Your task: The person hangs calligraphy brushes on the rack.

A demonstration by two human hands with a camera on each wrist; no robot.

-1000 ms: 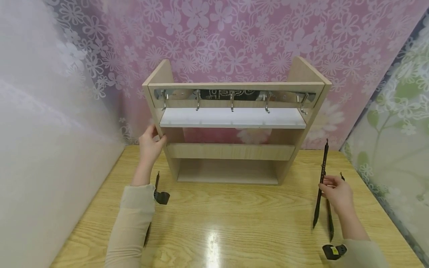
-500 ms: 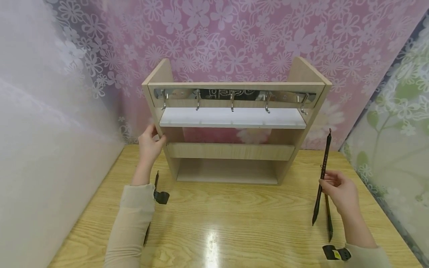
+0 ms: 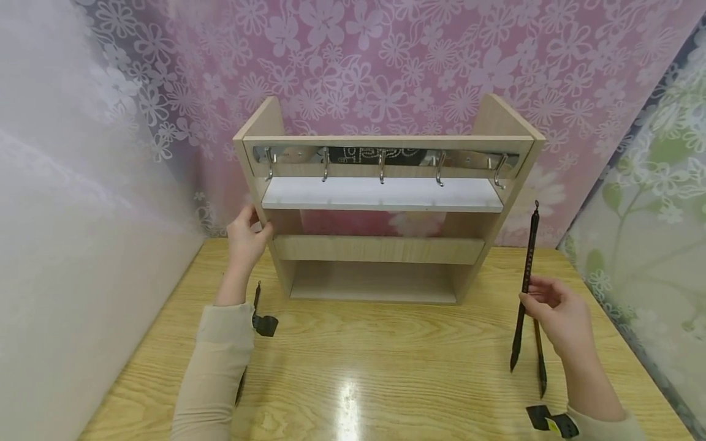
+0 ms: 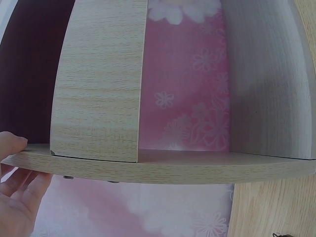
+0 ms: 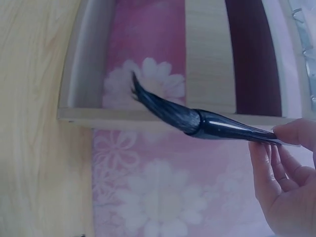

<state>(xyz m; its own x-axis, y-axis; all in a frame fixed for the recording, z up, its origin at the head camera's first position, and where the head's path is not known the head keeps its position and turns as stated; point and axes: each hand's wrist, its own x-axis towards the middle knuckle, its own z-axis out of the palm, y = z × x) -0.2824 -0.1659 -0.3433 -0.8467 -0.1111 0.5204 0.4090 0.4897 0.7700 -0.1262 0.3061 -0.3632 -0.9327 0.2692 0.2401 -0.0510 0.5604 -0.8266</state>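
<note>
One brush [image 3: 531, 251] slants, bristles [image 5: 170, 113] lower, to the right of the shelf [image 3: 380, 250], where from afar I see the right hand [image 3: 565, 318] pinching it over the table [image 3: 397, 355], another brush [image 3: 540, 361] lying nearby, while the left hand [image 3: 246, 239] grips the shelf's left side [image 4: 173, 170].

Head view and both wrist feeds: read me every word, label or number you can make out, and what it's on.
No text reads clearly.
Held brush: tiny marks along the handle, too small to read.
Shiny hook strip: light lettering on black, apparently a reflection, too distorted to read.
Wrist feeds: none readable.
</note>
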